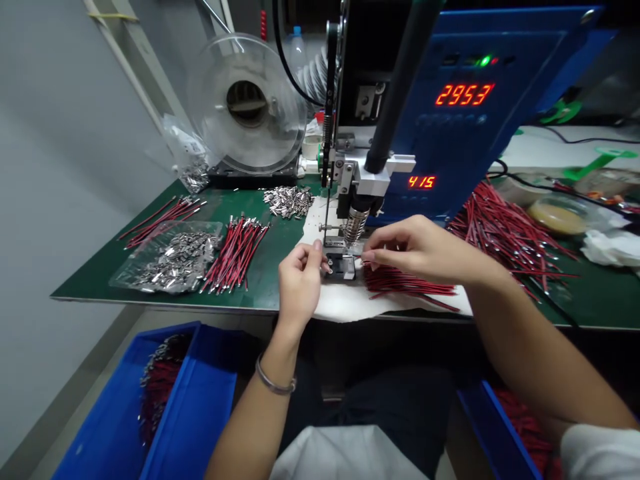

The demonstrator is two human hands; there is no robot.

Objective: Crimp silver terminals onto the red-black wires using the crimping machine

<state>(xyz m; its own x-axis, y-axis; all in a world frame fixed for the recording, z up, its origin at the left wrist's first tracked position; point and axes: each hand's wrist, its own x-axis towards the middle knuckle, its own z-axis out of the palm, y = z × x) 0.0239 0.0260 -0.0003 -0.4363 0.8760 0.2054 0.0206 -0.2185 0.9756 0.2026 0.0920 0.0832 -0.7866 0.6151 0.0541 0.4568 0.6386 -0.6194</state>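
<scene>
My left hand (301, 277) is closed in a pinch at the left side of a small black fixture (341, 266); a tiny shiny piece shows by its fingertips, too small to name. On the fixture's right my right hand (413, 250) has thumb and index finger nearly together; what they grip, if anything, is hidden. Beneath that hand a bundle of red and black wires (413, 283) lies on white paper (340, 305). Just above the fixture hangs the soldering head (355, 227) of a machine, with a spring around it.
Left on the green table (260, 267) are a clear tray (173, 260) of metal parts, wire bundles (237, 257) and loose metal pieces (289, 201). A large wire heap (505, 230) lies right, beside the blue control box (480, 40). Blue bins (210, 393) stand below the edge.
</scene>
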